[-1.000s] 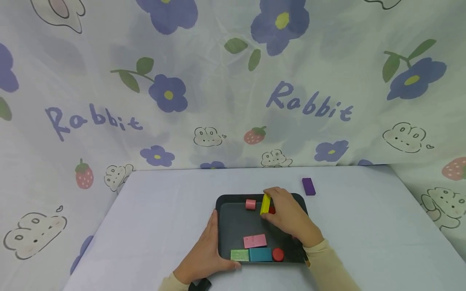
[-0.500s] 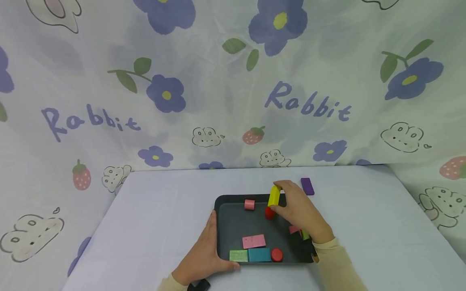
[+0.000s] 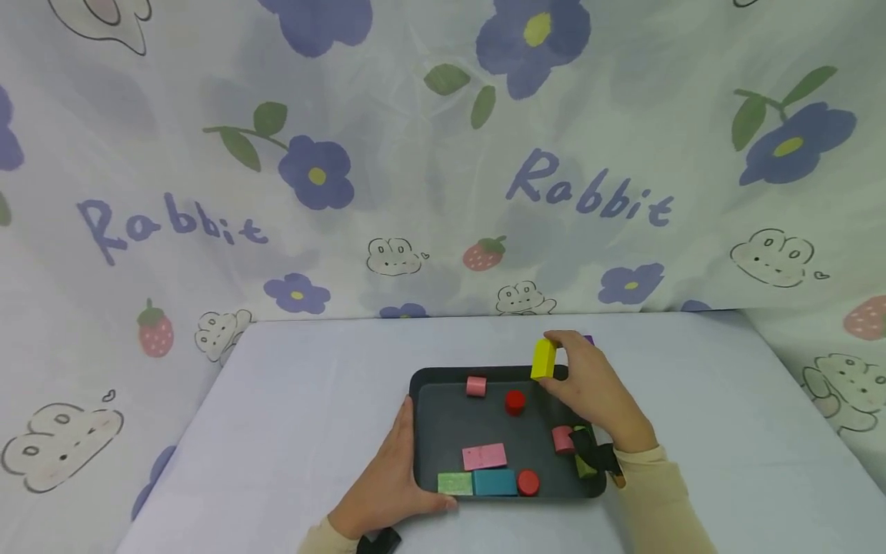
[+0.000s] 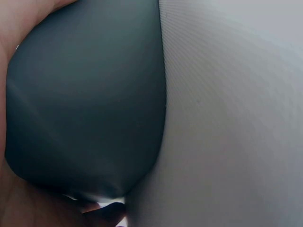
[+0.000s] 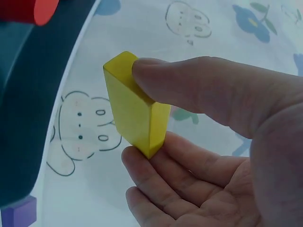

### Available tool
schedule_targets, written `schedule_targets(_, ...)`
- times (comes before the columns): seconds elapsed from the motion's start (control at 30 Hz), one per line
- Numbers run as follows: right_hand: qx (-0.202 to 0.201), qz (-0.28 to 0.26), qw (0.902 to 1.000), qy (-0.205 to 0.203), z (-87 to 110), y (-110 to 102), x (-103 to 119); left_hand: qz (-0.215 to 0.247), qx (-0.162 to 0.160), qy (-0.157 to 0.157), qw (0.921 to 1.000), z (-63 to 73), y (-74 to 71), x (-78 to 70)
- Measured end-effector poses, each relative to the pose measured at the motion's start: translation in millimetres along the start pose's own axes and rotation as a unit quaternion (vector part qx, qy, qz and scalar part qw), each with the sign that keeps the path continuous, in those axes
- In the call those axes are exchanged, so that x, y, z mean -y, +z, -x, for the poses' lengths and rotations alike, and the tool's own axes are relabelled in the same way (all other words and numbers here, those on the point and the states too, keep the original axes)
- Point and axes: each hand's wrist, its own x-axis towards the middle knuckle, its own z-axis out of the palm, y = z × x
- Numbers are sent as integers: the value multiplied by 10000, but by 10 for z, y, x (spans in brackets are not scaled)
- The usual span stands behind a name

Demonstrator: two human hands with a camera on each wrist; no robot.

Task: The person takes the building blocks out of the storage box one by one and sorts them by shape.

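My right hand (image 3: pixel 598 385) pinches a yellow rectangular block (image 3: pixel 543 359) above the far right rim of a dark grey tray (image 3: pixel 443 427). In the right wrist view, the thumb (image 5: pixel 156 75) presses one end of the yellow block (image 5: pixel 130 104) and the fingertips support the other. My left hand (image 3: pixel 391 477) grips the tray's near left corner, fingers along the left side and thumb at the front rim. The left wrist view shows the tray's dark wall (image 4: pixel 90 104) close up against that hand.
Inside the tray lie a red cylinder (image 3: pixel 515 402), pink cylinders (image 3: pixel 476 386), a pink block (image 3: pixel 484 457), a light green block (image 3: pixel 454 483), a blue block (image 3: pixel 494 482) and a red round piece (image 3: pixel 528 482). A purple block (image 5: pixel 19 213) lies beyond the tray, mostly behind my right hand.
My right hand has lifted the yellow block from inside the tray and carried it right and away, over the far rim. My left hand stays at the tray's corner.
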Motion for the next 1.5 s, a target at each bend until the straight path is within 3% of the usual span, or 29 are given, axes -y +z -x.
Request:
schedule_targets(0.37, -83, 20, 9999, 53, -20, -127, -161, 38, 5, 33, 10000, 3, 6, 2)
schedule_targets(0.57, -52, -120, 9995, 272, -36, -185, -273, 16, 28, -53, 10000, 21, 2, -1)
schedule_targets(0.8, -262, 47, 9995, 144, -57, -250, -430, 43, 27, -50, 10000, 32, 2, 6)
schedule_targets(1.2, 84, 371, 9987, 345, -159, -331, -756, 94, 67, -57, 9999, 10, -1, -14)
schedule_targets(1.5, 351, 383, 9985, 147, -228, -385, -995, 115, 117, -85, 9998, 1, -8, -13)
